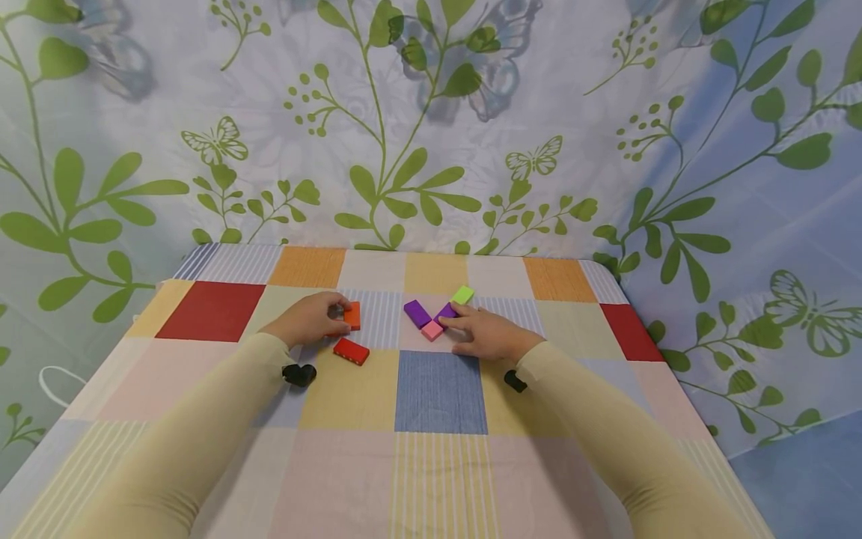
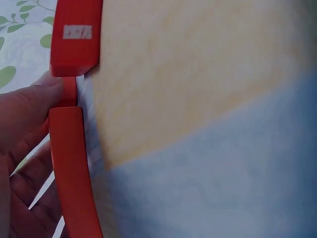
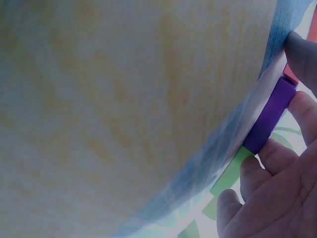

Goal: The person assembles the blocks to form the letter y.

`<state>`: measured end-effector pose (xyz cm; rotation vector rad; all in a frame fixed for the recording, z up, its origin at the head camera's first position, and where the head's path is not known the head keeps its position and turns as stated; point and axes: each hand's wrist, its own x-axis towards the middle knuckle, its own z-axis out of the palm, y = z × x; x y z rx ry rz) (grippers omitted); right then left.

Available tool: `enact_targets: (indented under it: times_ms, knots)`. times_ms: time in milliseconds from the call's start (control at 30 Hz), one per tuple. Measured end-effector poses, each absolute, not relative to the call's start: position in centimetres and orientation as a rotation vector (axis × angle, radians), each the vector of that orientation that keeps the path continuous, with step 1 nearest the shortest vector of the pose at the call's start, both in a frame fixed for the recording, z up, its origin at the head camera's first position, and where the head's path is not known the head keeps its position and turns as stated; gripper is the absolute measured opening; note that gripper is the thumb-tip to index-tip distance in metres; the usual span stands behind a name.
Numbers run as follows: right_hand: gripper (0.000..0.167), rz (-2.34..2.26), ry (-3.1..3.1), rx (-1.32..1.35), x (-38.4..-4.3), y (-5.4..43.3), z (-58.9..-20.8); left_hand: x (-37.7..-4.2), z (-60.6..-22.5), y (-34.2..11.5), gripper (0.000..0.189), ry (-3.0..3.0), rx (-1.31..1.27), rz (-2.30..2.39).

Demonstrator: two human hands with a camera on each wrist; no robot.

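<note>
My left hand (image 1: 311, 318) pinches an orange-red block (image 1: 353, 316) between thumb and index finger at the left of the cloth. A second orange-red block (image 2: 72, 168) lies beside it, partly under the hand. Just nearer is a red block (image 1: 351, 351), with a pale mark on its side in the left wrist view. My right hand (image 1: 489, 332) rests its fingertips along a purple block (image 3: 270, 116) and a lime green block (image 3: 233, 171). These line up with a pink block (image 1: 432, 330), from which another purple block (image 1: 417, 314) slants away, forming a V.
A patchwork cloth (image 1: 441, 393) covers the table. Behind it hangs a curtain (image 1: 283, 172) with green leaves and butterflies. Black straps circle both wrists. A white cord (image 1: 54, 374) loops at the table's left edge.
</note>
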<state>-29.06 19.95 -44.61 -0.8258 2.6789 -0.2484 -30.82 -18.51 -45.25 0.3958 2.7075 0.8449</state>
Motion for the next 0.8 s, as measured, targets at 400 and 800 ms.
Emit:
enact_targets:
  times_ms: [400,800]
  knots:
    - [0.072,-0.251,2.679,-0.803,-29.04,19.97,-44.78,-30.63,-45.18,-18.44,0.048,2.711,0.386,0.861]
    - [0.071,-0.259,2.671,-0.793,-28.86,19.88,-44.43,-30.46,-45.11,-18.60,0.047,2.696,0.388,0.893]
